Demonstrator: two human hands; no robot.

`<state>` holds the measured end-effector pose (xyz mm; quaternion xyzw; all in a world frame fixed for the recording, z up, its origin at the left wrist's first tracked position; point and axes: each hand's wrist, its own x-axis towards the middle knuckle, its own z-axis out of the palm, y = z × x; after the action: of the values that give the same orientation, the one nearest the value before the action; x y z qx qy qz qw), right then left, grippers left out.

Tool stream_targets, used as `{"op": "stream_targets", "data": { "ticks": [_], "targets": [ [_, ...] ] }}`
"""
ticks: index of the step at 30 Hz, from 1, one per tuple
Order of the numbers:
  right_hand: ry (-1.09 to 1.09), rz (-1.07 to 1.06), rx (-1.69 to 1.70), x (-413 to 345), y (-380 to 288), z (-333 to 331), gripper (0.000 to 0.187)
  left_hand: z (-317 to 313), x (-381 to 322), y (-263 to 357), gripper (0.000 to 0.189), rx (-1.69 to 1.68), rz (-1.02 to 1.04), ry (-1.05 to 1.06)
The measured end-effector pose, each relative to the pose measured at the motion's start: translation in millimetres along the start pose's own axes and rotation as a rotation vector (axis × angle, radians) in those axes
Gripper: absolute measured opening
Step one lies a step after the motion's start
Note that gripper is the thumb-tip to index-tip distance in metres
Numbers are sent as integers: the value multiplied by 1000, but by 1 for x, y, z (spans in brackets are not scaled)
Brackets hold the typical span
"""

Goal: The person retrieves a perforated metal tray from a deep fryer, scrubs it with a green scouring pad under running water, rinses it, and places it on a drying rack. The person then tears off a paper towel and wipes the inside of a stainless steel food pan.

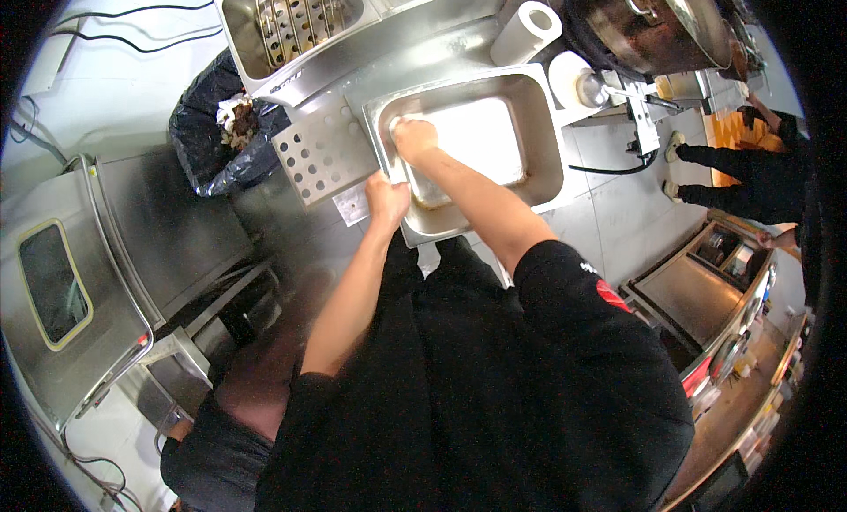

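Observation:
In front of me is a deep rectangular stainless steel pan (552, 151), its inside bright with glare and brown residue along the lower edges of its base. At the pan's left rim is my left hand (387, 198), gripping it with the thumb on top. My right hand (415, 140) reaches into the pan and presses a white wad (396, 123) against the inner left wall. Most of the wad is hidden under the fingers, so its material cannot be told. Just left of the pan lies a perforated metal plate (344, 138).
A fryer tank (236, 42) with heating coils stands beyond. A black bin bag (198, 125) holds waste at left. A paper towel roll (523, 39), a ladle (592, 90) and a large pot (615, 36) are at upper right. People (741, 174) (225, 446) stand at right and lower left.

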<state>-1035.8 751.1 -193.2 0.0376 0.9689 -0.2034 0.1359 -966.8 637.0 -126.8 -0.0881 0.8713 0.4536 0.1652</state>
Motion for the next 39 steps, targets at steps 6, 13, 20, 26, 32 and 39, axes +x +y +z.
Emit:
{"op": "stream_targets", "data": {
  "ticks": [6, 13, 20, 26, 32, 39],
  "targets": [
    [-446, -426, -240, -66, 9, 6, 18, 17, 6, -17, 22, -124, 47, 121],
    [-53, -131, 7, -5, 23, 3, 16, 10, 5, -4, 19, -188, -53, -6],
    [-528, -399, -74, -68, 18, 10, 19, 18, 10, -13, 13, -70, -36, 97],
    [-796, -590, -233, -54, 30, 21, 23, 17, 16, -9, 13, 11, 41, 129],
    [-662, -286, 127, -23, 75, -46, 20, 5, 5, 13, 15, -161, -43, 90],
    [-517, -257, 267, -63, 46, 16, 20, 1, 8, 15, 13, -16, -22, 79]
  ]
}}
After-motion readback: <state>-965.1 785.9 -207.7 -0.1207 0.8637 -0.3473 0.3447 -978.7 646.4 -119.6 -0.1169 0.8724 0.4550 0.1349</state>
